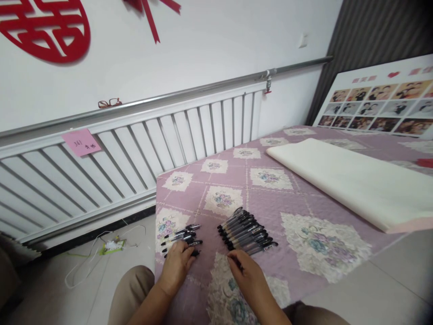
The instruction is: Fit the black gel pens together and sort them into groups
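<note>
Two groups of black pens lie on a purple quilted cover. The smaller group is on the left and the larger row on the right. My left hand rests at the near end of the smaller group, fingers curled over a pen whose black tip sticks out to the right. Just below the larger row, my right hand has thumb and fingers pinched on a dark pen, mostly hidden by the fingers.
A long cream roll lies across the cover on the right, with a photo board behind it. A white radiator with a pink note and red glasses lines the wall. Cables lie on the floor.
</note>
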Demonstrator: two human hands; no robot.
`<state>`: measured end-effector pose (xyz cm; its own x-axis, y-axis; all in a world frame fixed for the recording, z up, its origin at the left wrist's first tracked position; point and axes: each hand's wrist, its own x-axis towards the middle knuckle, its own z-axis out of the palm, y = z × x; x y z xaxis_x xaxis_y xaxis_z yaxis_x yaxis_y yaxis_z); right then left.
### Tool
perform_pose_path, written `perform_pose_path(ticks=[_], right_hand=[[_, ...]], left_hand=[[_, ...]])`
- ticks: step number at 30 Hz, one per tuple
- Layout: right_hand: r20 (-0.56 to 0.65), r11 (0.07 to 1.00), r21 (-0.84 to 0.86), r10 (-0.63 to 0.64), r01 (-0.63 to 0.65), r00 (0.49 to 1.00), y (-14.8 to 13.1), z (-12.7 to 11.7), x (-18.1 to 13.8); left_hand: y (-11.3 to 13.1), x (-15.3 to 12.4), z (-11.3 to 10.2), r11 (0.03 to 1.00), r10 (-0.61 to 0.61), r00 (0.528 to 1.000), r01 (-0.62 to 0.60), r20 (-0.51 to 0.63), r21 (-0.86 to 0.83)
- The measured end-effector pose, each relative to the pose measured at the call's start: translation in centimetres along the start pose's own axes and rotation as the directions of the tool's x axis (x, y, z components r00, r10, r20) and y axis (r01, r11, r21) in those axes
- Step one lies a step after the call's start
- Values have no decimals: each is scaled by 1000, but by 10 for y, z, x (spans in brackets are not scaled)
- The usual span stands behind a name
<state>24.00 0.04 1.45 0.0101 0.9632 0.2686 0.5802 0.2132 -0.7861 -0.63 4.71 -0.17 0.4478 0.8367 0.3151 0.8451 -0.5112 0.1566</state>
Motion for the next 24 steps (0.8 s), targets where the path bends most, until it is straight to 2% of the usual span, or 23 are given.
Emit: perform_pose_path(ticks=[10,16,24], right_hand=[[4,1000,2,-1,1,1000,-1,-1,1],[2,1000,0,-7,7,1000,1,1,2],[-26,1000,10,-16,16,1000,1,-3,1]], left_hand=[[-16,-2,-3,996,85,996,-84,-21,24],[-23,-5,-3,994,68,997,-64,-45,84],[-33,-9,2,995,76,992,-68,-102,79]])
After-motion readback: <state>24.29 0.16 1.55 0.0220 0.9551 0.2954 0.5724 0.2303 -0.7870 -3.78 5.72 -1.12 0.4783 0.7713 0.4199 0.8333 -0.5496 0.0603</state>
